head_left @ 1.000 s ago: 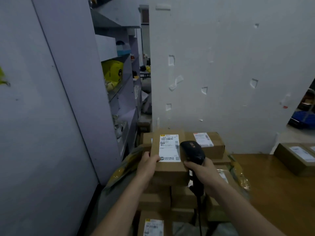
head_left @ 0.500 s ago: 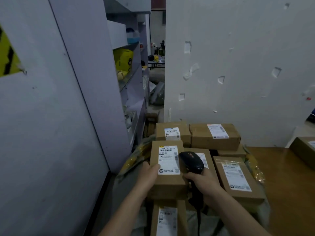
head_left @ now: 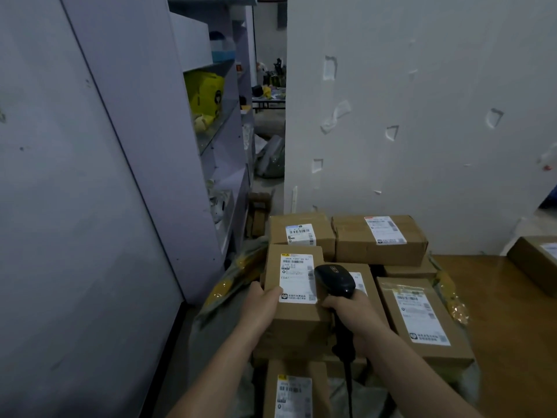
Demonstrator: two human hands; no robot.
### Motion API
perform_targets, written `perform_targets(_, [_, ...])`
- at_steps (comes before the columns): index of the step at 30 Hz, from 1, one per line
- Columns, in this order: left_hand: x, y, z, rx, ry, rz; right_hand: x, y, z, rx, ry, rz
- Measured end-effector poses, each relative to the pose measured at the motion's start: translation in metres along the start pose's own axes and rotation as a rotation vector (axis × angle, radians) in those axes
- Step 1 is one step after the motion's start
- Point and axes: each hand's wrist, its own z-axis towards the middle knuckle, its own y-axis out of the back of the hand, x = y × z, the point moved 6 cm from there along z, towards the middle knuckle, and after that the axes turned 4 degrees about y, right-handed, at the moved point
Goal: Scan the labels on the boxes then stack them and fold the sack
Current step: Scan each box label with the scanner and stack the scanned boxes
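Left hand (head_left: 259, 306) grips rectangular cardboard box (head_left: 297, 318); right hand (head_left: 357, 315) grips scanner (head_left: 334, 280).

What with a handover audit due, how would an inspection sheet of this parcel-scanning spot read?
Surface: wooden table at right, one labelled carton on it.
Job's things: cardboard box held label up; more labelled boxes piled behind and beside it; sack spread around the pile, unfolded.
Clutter: yellow package on the shelving unit.
Hands: left hand grips the cardboard box's left edge; right hand grips the barcode scanner, its head beside the label.
Cables: scanner cord hangs down from the handle.
Surroundings: white wall with tape scraps; shelving unit at left.
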Motion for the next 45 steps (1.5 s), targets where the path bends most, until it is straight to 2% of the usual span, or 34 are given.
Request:
perform_targets(20, [-0.004,-0.002,0.016,-0.078,-0.109,0.082,-0.01,0.025,0.028,-0.11,0.011,0.007])
perform_targets(24, [-0.026,0.011,0.013,-0.118,-0.199,0.199,-0.004,0.041,0.025,-0.18,0.054,-0.022])
perform_targets(28, [-0.048,0.02,0.008,-0.171,-0.325,0.445,0.005,0.057,0.021,-0.233,0.111,-0.083])
perform_targets(39, [-0.112,0.015,-0.005,-0.132,-0.484,0.421,0.038,0.112,0.0,-0.311,0.326,-0.279])
perform_targets(45, [-0.156,-0.034,-0.032,-0.176,-0.608,0.469,0.056,0.173,-0.008,-0.342,0.455,-0.295])
